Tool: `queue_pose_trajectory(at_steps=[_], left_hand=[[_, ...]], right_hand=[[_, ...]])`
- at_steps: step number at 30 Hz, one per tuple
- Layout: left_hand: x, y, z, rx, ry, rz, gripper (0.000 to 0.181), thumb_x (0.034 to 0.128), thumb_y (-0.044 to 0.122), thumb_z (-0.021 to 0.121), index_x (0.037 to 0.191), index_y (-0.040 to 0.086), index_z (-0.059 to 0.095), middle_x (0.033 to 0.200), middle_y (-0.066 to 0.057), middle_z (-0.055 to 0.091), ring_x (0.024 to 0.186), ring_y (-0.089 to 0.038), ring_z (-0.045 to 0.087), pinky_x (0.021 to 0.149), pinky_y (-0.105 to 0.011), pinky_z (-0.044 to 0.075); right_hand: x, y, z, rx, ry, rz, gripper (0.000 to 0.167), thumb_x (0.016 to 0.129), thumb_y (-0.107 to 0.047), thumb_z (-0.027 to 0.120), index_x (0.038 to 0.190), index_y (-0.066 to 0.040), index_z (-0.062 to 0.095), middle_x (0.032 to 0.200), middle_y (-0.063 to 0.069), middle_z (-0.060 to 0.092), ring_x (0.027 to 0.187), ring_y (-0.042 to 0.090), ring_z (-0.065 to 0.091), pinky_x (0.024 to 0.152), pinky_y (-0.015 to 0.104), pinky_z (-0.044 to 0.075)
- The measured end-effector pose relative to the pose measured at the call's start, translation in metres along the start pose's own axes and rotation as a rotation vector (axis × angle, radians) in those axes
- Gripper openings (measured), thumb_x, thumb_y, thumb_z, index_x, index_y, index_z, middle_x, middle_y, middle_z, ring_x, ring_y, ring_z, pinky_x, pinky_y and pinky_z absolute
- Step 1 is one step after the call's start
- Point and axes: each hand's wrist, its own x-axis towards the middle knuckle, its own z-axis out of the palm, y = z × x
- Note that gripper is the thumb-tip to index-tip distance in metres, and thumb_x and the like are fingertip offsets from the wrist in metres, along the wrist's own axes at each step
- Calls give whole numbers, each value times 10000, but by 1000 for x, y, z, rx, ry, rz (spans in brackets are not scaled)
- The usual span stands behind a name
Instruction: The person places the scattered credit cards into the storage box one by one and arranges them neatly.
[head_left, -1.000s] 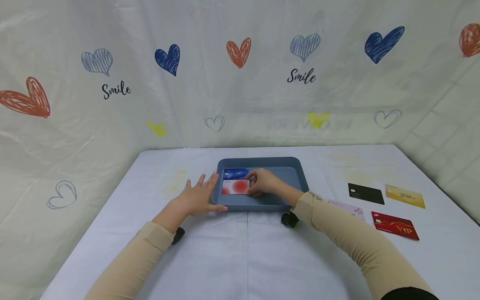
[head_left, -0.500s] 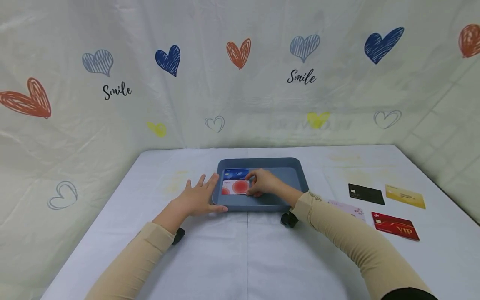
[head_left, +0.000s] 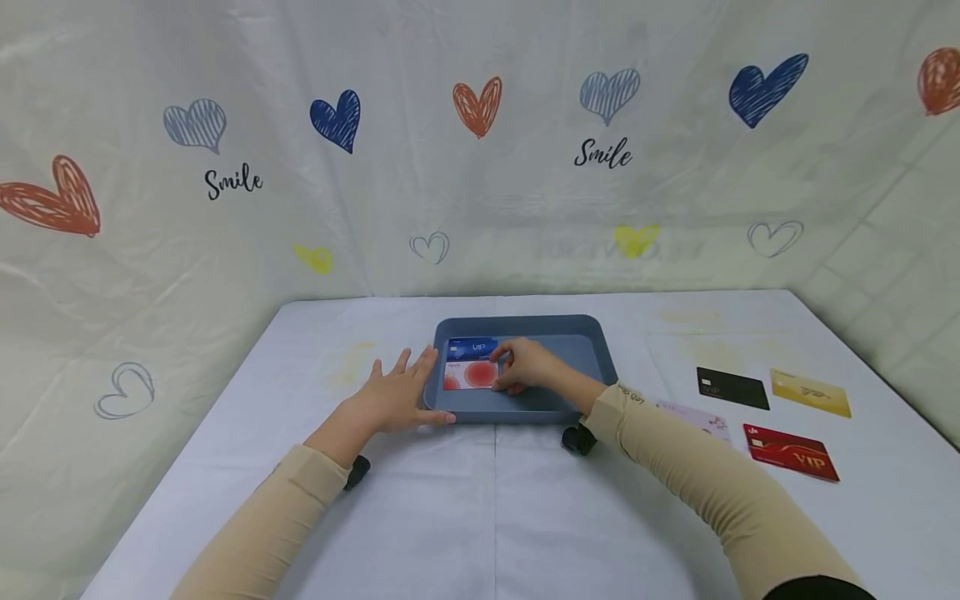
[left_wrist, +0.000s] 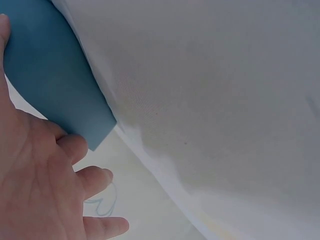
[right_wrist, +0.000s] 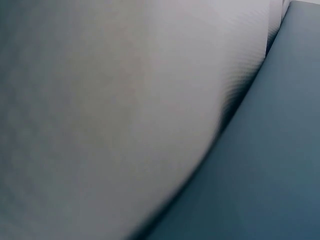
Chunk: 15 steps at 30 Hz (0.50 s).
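A blue-grey tray (head_left: 573, 343) stands on the white-covered table. In its left half lie two bank cards: a dark blue VIP card (head_left: 463, 345) at the back, and a white card with red circles (head_left: 463, 377) just in front. My right hand (head_left: 531, 365) reaches over the tray with curled fingers and grips the right edge of the white card. My left hand (head_left: 393, 398) spreads its straight fingers against the tray's left side; the left wrist view shows that palm (left_wrist: 37, 175) beside the tray wall (left_wrist: 55, 75). Only the tray's outer wall (right_wrist: 260, 165) and cloth show in the right wrist view.
To the right on the table lie a black card (head_left: 732, 388), a gold card (head_left: 810, 392), a red VIP card (head_left: 791, 452) and a pale pink card (head_left: 701, 418), partly hidden by the right sleeve. A heart-printed sheet (head_left: 525, 192) hangs behind the table.
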Motion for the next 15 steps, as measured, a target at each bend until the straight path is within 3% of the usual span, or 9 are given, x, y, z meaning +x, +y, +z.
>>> queue_pose_trajectory(at_steps=[7, 15], left_hand=[[0, 0, 0, 12, 4, 5, 1163, 877, 771, 581, 1652, 68, 73, 1706, -110, 121, 1550, -407, 86, 1158, -725, 88], [0, 1, -1, 6, 4, 5, 1161, 879, 762, 591, 1651, 63, 77, 1707, -111, 120, 1551, -406, 85, 1158, -725, 81]], right_hand=[[0, 1, -1, 3, -3, -17, 489, 884, -40, 802, 1322, 45, 601, 787, 93, 622, 581, 133, 635, 616, 287, 586], [-6, -1, -2, 19, -22, -21, 421, 956, -17, 700, 1353, 44, 576, 840, 109, 627, 636, 164, 665, 670, 319, 603]])
